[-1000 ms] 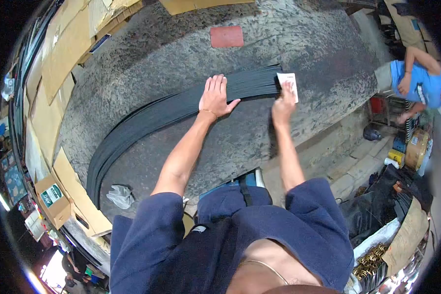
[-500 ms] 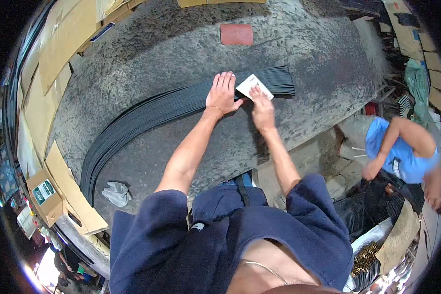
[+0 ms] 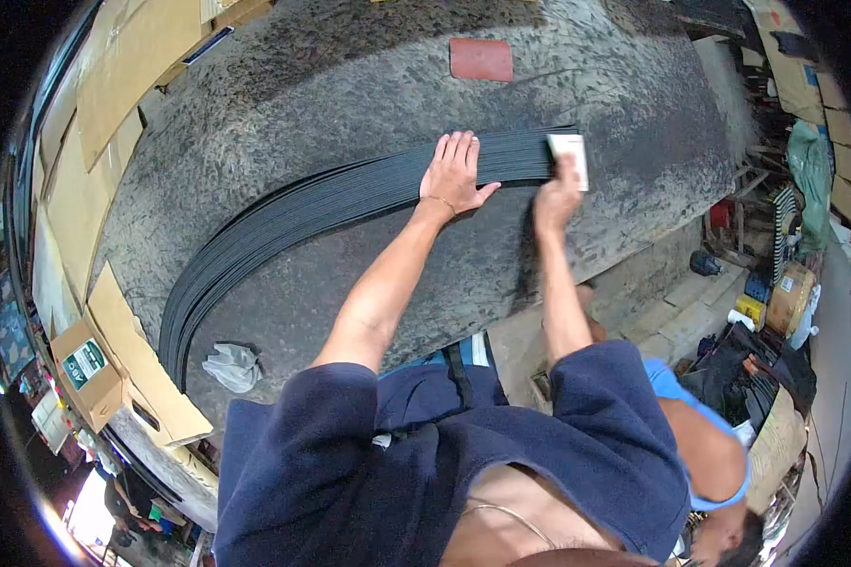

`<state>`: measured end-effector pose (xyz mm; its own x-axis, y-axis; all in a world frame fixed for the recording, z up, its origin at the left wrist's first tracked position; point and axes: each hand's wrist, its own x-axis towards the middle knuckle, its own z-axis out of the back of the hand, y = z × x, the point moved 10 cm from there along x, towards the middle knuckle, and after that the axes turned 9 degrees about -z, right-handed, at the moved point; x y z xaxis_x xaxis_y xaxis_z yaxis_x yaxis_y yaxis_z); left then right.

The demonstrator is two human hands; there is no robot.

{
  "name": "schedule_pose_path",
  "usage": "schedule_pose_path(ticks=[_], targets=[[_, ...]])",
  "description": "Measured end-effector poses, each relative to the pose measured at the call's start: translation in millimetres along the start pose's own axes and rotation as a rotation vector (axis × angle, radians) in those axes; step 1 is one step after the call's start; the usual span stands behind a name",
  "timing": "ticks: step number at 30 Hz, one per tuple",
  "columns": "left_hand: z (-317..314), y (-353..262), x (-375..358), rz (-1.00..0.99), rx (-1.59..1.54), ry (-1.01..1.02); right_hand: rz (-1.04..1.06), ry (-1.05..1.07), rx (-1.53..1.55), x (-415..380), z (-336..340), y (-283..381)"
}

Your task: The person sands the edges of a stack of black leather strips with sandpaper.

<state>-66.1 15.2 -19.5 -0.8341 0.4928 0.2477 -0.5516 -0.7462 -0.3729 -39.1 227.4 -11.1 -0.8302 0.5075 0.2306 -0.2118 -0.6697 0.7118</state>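
A long, curved bundle of thin black strips (image 3: 284,215) lies across the dark worktable (image 3: 369,293), bending down toward the near left. My left hand (image 3: 456,175) rests flat on top of the bundle, thumb stretched out to the right. To its right, my right hand (image 3: 558,200) grips a white rectangular block (image 3: 571,151) with a dark edge. The block stands tilted at the right end of the strips and partly covers it.
A red rectangular piece (image 3: 480,59) lies on the table's far side. Near the left edge are a crumpled clear plastic bag (image 3: 234,368) and an open cardboard box (image 3: 85,375). A person in blue (image 3: 704,435) is close at my right, below the table edge.
My right hand has slid the white block rightward to the strips' end and tipped it up. The left hand stays on the bundle. The person in blue has moved nearer behind my right arm.
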Motion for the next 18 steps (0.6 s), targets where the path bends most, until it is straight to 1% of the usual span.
schedule_pose_path(ticks=[1, 2, 3, 4, 5, 7, 8, 9, 11, 12, 13, 14, 15, 16, 17, 18], targets=[[-0.1, 0.4, 0.5, 0.000, -0.020, -0.007, 0.195, 0.092, -0.119, -27.1, -24.5, 23.9], [1.4, 2.9, 1.4, 0.001, -0.035, -0.014, 0.320, 0.211, -0.107, -55.3, -33.9, 46.2], [2.0, 3.4, 2.7, -0.003, -0.012, 0.046, 0.444, 0.327, -0.089, -78.9, -42.4, 66.5], [1.8, 4.6, 0.9, 0.002, -0.024, 0.025, 0.516, 0.429, -0.091, -69.0, -42.9, 57.6], [0.8, 5.8, 0.6, 0.004, -0.035, 0.002, 0.462, 0.433, -0.098, -48.5, -38.7, 40.4], [4.6, 4.7, 0.2, 0.001, -0.055, -0.024, 0.142, 0.260, -0.124, 1.9, -7.9, 11.8], [3.7, 3.4, 1.2, -0.010, -0.031, -0.021, 0.172, 0.063, -0.111, 8.4, 7.8, 18.5], [2.9, 1.9, 1.9, -0.020, -0.005, -0.018, 0.071, 0.003, -0.080, -0.8, 1.0, 14.4], [0.8, 4.6, -0.2, -0.025, 0.009, 0.002, 0.222, 0.198, -0.048, -43.7, -34.0, 40.7], [-0.4, 6.9, -0.7, -0.044, -0.005, 0.017, 0.322, 0.266, -0.126, -60.8, -41.4, 57.4], [5.1, 4.4, -1.6, -0.058, -0.025, 0.035, 0.384, 0.319, -0.103, -55.6, -40.8, 51.9], [5.1, 5.6, -10.2, -0.064, 0.119, 0.155, 0.404, 0.333, -0.082, -49.5, -37.6, 43.6], [12.9, 12.6, -22.7, -0.063, 0.124, 0.158, 0.426, 0.346, -0.058, -45.4, -38.8, 44.8], [18.9, 28.6, -42.0, 0.022, 0.154, 0.185, 0.331, 0.253, -0.058, -38.6, -32.9, 40.6], [25.5, 48.4, -55.8, 0.107, 0.189, 0.206, 0.267, 0.142, -0.129, -32.0, -32.2, 33.2], [24.1, 59.7, -68.0, 0.087, 0.174, 0.218, 0.154, 0.032, -0.086, -32.1, -33.5, 34.3]])
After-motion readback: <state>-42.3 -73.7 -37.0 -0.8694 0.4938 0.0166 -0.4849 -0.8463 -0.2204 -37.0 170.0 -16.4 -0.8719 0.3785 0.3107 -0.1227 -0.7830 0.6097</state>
